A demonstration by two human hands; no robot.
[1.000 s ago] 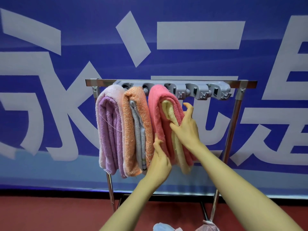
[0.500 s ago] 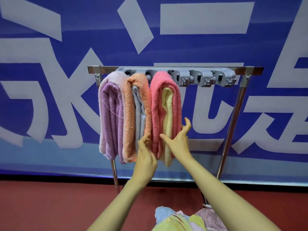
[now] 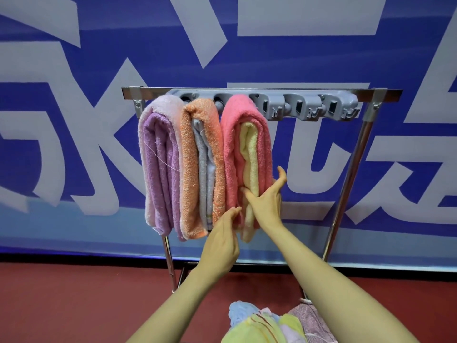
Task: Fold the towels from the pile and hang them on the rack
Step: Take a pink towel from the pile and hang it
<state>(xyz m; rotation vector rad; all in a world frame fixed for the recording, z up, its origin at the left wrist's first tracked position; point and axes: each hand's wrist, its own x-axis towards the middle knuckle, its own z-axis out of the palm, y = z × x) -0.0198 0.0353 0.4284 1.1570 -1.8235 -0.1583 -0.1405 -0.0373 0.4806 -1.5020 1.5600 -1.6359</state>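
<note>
Three folded towels hang side by side on the metal rack [image 3: 259,91]: a purple towel [image 3: 160,169] at the left, an orange towel [image 3: 197,164] with a grey inner side in the middle, and a pink towel [image 3: 237,149] with a yellow inner side at the right. My right hand [image 3: 268,199] lies against the lower part of the pink towel, thumb on its right edge and fingers on the yellow fold. My left hand [image 3: 222,238] touches the pink towel's lower left edge with straight fingers. A pile of towels [image 3: 269,325] lies at the bottom of the view.
A grey plastic holder strip [image 3: 309,107] with several clips runs along the rack's top bar, bare to the right of the pink towel. The rack's right leg [image 3: 346,186] slants down to a red floor [image 3: 74,300]. A blue banner [image 3: 74,144] covers the wall behind.
Both hands have slid down the pink towel from its middle to its lower end. The view has tilted downward, bringing the pile of towels into sight.
</note>
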